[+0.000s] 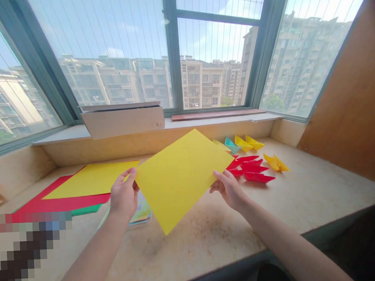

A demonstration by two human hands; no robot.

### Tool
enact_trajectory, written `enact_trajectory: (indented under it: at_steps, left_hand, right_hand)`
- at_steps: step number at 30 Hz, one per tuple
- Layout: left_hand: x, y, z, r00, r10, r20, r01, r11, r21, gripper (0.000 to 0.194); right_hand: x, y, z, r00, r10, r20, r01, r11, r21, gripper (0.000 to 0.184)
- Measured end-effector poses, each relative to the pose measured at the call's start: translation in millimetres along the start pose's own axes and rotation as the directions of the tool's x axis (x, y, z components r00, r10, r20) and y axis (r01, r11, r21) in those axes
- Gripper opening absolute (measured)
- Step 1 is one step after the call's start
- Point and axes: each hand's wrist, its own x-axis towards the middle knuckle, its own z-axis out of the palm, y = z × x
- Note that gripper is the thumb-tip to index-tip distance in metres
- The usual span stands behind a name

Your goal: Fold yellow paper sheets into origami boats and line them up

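My left hand (124, 197) and my right hand (228, 188) hold a square sheet of yellow paper (179, 178) by opposite edges, tilted like a diamond above the stone ledge (192, 248). Beyond my left hand, a yellow paper sheet (92, 180) lies on a red sheet (59, 202), with a green sheet (86, 210) showing beneath. A colourful stack of paper (141, 213) sits partly hidden behind the held sheet. Close to my right hand lie several red folded paper boats (251, 168).
Yellow and teal paper boats (240, 143) line the back of the ledge, and more yellow ones (276, 162) lie to the right. A white cardboard box (123, 120) and a reddish board (217, 114) rest on the window sill. A wooden panel (341, 96) stands at the right.
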Motion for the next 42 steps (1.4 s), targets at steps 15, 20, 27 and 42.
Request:
enact_trajectory:
  at_steps: [15, 20, 27, 42]
  left_hand:
    - [-7.0, -1.3, 0.6, 0.954, -0.166, 0.251, 0.126, 0.978, 0.169, 0.026]
    - [8.9, 4.8, -8.0, 0.997, -0.055, 0.062, 0.051, 0.996, 0.069, 0.013]
    - [4.6, 15.7, -9.7, 0.986, -0.153, 0.063, 0.141, 0.975, 0.173, 0.012]
    - [2.8, -3.1, -15.0, 0.944, -0.118, 0.307, 0.001, 0.935, 0.354, 0.038]
  right_hand:
    - [-4.3, -6.3, 3.0, 0.997, 0.001, 0.072, 0.004, 0.998, -0.066, 0.040]
    - [-5.3, -10.8, 4.9, 0.996, -0.018, 0.083, 0.021, 0.999, -0.042, 0.052]
    - [6.3, -14.4, -9.8, 0.998, -0.046, -0.032, 0.048, 0.998, 0.042, 0.062]
    - [4.3, -26.0, -23.7, 0.996, 0.046, -0.076, -0.053, 0.993, -0.104, 0.051]
